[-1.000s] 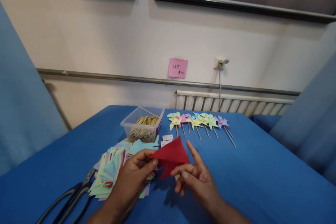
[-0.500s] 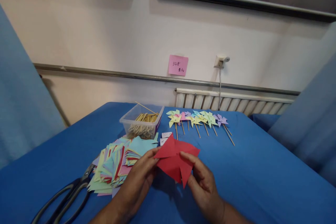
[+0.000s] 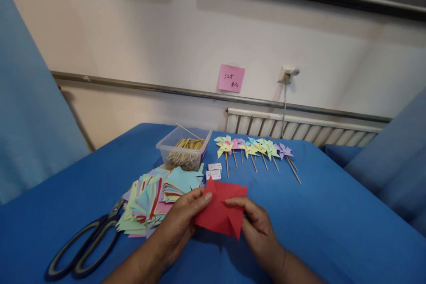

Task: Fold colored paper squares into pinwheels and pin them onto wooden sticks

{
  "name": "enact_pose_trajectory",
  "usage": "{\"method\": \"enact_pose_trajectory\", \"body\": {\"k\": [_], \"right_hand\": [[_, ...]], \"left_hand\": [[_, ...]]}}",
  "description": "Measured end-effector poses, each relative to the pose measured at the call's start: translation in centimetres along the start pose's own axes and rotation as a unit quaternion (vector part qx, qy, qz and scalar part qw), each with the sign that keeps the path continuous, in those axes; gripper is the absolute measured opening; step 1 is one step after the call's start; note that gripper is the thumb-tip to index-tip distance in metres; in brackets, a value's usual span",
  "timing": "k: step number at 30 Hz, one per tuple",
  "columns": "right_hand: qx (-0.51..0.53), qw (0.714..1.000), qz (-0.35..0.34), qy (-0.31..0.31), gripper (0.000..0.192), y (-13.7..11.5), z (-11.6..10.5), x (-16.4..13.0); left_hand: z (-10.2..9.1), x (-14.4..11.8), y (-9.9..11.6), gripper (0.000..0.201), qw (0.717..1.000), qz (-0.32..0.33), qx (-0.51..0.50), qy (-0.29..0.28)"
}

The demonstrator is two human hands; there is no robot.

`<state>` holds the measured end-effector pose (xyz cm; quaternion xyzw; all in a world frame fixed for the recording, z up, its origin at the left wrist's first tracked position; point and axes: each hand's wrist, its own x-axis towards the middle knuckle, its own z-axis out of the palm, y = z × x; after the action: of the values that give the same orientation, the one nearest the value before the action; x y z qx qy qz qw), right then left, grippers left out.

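Between my hands, above the blue cloth, is a square of red paper (image 3: 216, 215) with slits at its corners and a tiny dark dot near its middle. My left hand (image 3: 186, 215) pinches its left edge, thumb on top. On the right side, my right hand (image 3: 259, 230) grips the edge, its index finger lying over the paper close to the dot. A heap of coloured cut paper squares (image 3: 146, 204) lies just left of my left hand. Large dark-handled scissors (image 3: 89, 239) rest beside that heap. Two small white boxes (image 3: 213, 171) sit just beyond the red paper.
Behind the heap stands a clear plastic box (image 3: 163, 148) of thin wooden sticks (image 3: 186, 151). Finished paper pinwheels (image 3: 251, 148) on sticks lie in a row at the back right. A radiator (image 3: 299, 128), a pipe and a pink note (image 3: 231, 78) are along the wall.
The red paper's lifted corners have flattened, so it looks squarer. My left thumb has moved onto its top face. The view has tilted slightly, and the white boxes show more fully.
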<state>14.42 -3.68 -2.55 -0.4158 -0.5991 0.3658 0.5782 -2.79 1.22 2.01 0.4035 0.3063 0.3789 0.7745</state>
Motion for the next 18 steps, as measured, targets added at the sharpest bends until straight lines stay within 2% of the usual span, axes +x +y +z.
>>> {"method": "enact_pose_trajectory", "body": {"k": [4, 12, 18], "right_hand": [[0.002, 1.0, 0.003, -0.023, 0.025, 0.2, 0.2, 0.1], [0.037, 0.999, -0.031, 0.018, 0.025, 1.1, 0.0, 0.6], [0.12, 0.991, 0.027, 0.043, 0.031, 1.8, 0.3, 0.5]], "left_hand": [[-0.2, 0.6, -0.8, 0.024, 0.999, -0.006, 0.038, 0.019], [-0.7, 0.9, -0.4, 0.025, 0.994, 0.012, 0.076, 0.081], [-1.0, 1.1, -0.5, 0.024, 0.985, 0.033, 0.145, 0.092]]}}
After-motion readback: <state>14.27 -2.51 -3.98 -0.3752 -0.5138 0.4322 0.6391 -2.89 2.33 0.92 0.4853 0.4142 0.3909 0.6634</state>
